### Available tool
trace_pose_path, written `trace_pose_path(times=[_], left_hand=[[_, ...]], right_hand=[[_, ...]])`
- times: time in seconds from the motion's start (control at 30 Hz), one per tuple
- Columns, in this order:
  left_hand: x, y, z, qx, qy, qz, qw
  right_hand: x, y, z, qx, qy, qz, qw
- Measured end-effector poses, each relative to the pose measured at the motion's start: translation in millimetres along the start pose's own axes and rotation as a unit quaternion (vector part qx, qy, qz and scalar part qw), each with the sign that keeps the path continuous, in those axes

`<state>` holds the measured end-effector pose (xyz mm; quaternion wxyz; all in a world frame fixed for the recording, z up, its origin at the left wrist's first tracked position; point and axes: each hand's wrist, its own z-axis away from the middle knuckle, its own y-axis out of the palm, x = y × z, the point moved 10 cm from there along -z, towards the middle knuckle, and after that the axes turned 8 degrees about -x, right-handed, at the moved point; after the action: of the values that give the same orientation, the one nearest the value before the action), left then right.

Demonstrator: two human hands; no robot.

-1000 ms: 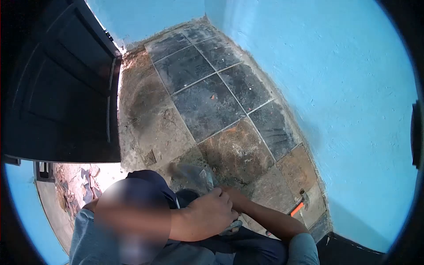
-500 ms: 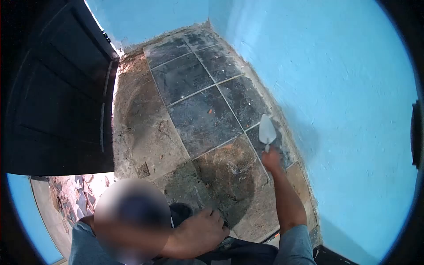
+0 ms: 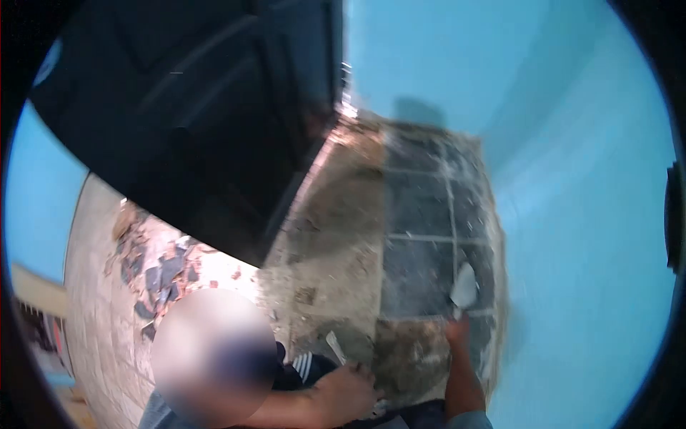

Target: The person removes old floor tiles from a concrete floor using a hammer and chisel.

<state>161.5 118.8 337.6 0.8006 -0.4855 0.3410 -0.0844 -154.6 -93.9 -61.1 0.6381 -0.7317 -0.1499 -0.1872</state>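
A: Where is the trowel (image 3: 464, 287) right now?

B: At the person's right hand (image 3: 458, 332). The fingers are closed round its handle, and the pale blade points away from the body, seen against the dark tiles (image 3: 418, 275) near the blue wall (image 3: 586, 236) on the right.

A: And the arm behind it?

B: Reaching forward, bare up to a grey sleeve (image 3: 468, 420) at the bottom edge.

A: What about the left hand (image 3: 348, 395)?

B: It is low and close to the body, back of the hand upward, fingers curled. A narrow pale piece (image 3: 336, 348) shows just beyond the knuckles, but the picture is smeared there, so one cannot tell whether the hand holds it or merely lies near it.

A: What is beside that hand?

B: A dark trouser leg (image 3: 314, 366) with white stripes, just to its left.

A: And the floor?

B: The dark tiles, with pale joints, run along the wall. A brown patch (image 3: 411, 347) lies on their near side, and a bare strip (image 3: 339, 250) separates them from the black door (image 3: 200, 136). Past the door's lower edge, broken rubble (image 3: 168, 275) is scattered in bright light.
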Motion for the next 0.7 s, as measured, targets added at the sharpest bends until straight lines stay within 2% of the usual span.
trace_pose_path(times=[0.03, 0.07, 0.1, 0.13, 0.2, 0.27, 0.33, 0.37, 0.4, 0.47, 0.5, 0.57, 0.7], left_hand=[[0.2, -10.7, 12.4, 0.045, -0.020, -0.027, 0.998], [5.6, -14.8, 24.8, 0.092, -0.042, -0.049, 0.994], [9.5, -6.1, 32.6, 0.105, -0.053, -0.046, 0.992], [10.3, 15.6, 38.0, 0.116, -0.064, -0.040, 0.990], [11.5, 21.1, 48.5, 0.127, -0.073, -0.025, 0.989], [2.2, 5.2, 59.3, 0.130, -0.057, -0.013, 0.990], [7.2, 17.2, 48.7, 0.007, -0.101, 0.019, 0.995], [10.4, 18.1, 47.6, -0.055, -0.121, 0.033, 0.991], [9.4, 3.4, 56.9, -0.064, -0.122, -0.062, 0.989], [0.0, -34.8, 79.0, -0.072, -0.122, -0.251, 0.957], [0.7, -38.4, 85.6, -0.075, -0.136, -0.242, 0.958], [4.1, -38.7, 96.5, -0.078, -0.161, -0.224, 0.958], [5.5, -37.3, 104.3, -0.216, -0.206, -0.111, 0.948]], right_hand=[[-21.2, 52.9, -6.9, 0.156, -0.209, 0.267, 0.928], [11.2, 5.0, -20.7, 0.128, 0.137, -0.035, 0.982], [11.0, 14.7, -23.0, 0.067, 0.083, 0.068, 0.992], [36.2, 11.7, -18.1, 0.080, 0.155, 0.038, 0.984], [84.9, 45.2, -3.0, 0.078, 0.027, 0.010, 0.997], [171.7, 63.6, 41.8, 0.212, -0.024, -0.030, 0.976], [228.3, 100.1, 90.8, 0.335, -0.190, -0.051, 0.921], [273.6, 81.6, 112.9, 0.340, -0.191, -0.065, 0.918], [314.7, 61.7, 132.1, 0.346, -0.190, -0.078, 0.915], [275.5, 112.0, 145.5, 0.247, -0.146, -0.097, 0.953], [241.3, 146.5, 154.0, 0.195, -0.122, -0.108, 0.967], [245.3, 129.7, 169.4, 0.123, -0.088, -0.063, 0.986], [265.0, 137.8, 217.0, 0.110, -0.064, -0.029, 0.991]])
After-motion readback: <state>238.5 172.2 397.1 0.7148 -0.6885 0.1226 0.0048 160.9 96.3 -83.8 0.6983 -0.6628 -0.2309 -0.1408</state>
